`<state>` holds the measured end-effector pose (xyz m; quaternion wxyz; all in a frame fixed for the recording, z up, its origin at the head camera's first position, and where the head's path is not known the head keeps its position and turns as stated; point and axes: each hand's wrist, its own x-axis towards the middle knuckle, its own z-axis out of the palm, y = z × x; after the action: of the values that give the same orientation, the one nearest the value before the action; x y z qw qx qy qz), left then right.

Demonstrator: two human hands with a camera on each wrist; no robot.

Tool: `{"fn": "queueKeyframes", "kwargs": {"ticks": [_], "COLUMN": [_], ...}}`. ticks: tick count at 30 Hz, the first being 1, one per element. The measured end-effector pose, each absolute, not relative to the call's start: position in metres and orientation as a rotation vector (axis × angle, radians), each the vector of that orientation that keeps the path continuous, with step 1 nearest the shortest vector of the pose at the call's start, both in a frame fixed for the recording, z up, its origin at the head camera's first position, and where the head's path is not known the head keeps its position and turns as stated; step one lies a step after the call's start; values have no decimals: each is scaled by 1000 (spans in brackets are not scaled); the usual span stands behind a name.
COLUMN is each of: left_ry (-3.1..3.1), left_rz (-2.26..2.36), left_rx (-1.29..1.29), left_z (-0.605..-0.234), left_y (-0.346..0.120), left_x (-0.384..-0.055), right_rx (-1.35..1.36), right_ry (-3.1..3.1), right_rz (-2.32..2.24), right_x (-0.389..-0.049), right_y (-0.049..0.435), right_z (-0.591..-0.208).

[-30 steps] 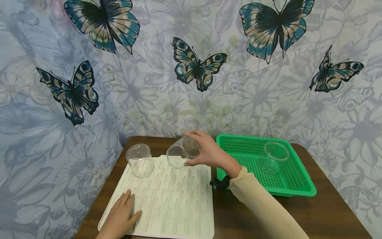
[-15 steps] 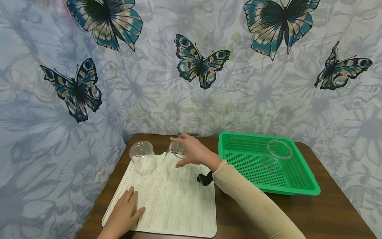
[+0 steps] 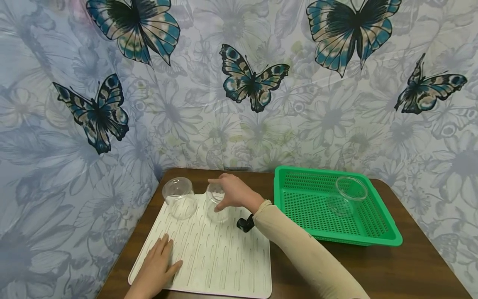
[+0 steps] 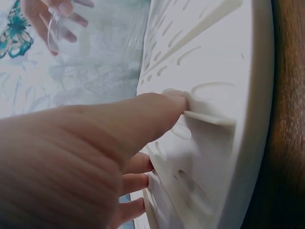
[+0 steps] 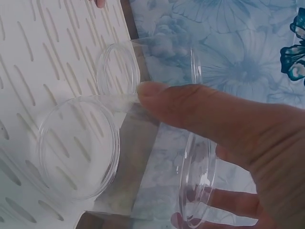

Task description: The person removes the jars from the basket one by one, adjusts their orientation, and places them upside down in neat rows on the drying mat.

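Note:
My right hand (image 3: 236, 193) grips a clear cup (image 3: 213, 204), thumb on the near side and fingers on the far side. The cup stands at the back of a white ribbed drying mat (image 3: 224, 257), its lower end at the mat in the right wrist view. Left of it, another clear cup (image 3: 179, 198) stands on the mat's back left corner. My left hand (image 3: 154, 263) lies flat on the mat's front left, fingers straight. The left wrist view shows its thumb (image 4: 143, 117) pressing the mat's surface.
A green perforated basket (image 3: 336, 238) stands on the right side of the brown wooden table (image 3: 298, 265), with one clear cup (image 3: 350, 192) inside it. Behind the table hangs a floral cloth with butterflies (image 3: 254, 79).
My right hand has carried its cup left and down, from tilted above the mat's back edge to upright on the mat. My left hand has stayed on the mat.

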<state>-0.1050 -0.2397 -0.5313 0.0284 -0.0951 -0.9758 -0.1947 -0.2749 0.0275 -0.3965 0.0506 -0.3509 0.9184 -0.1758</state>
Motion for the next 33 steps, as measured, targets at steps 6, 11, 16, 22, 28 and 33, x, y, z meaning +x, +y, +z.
{"fn": "queueKeyframes", "kwargs": {"ticks": [6,11,16,22,28,33], "left_ry": [-3036,-3031,-3062,-3075,-3053,-3049], "left_rz": [-613,-613,-620,-627,-630,-629], "left_rx": [-289,-294,-277,-268,-278,-277], "left_z": [-531,-531,-533,-536,-538,-539], "left_y": [-238,-238,-239,-239,-239,-240], "left_x": [-106,-108,-108,-106,-106,-107], "right_rx": [-1078,-1052,-1048,-1049,-1011,-990], "right_ry": [2814,2830,2836,2846,2889,2922], "right_rz": [-490,-462,-458,-415,-369,-376], "right_x": [-279,-282,-282,-280,-278,-275], "right_y": [19,15,11,6,4,3], "right_z": [-401,-404,-409,-413,-420,-425]}}
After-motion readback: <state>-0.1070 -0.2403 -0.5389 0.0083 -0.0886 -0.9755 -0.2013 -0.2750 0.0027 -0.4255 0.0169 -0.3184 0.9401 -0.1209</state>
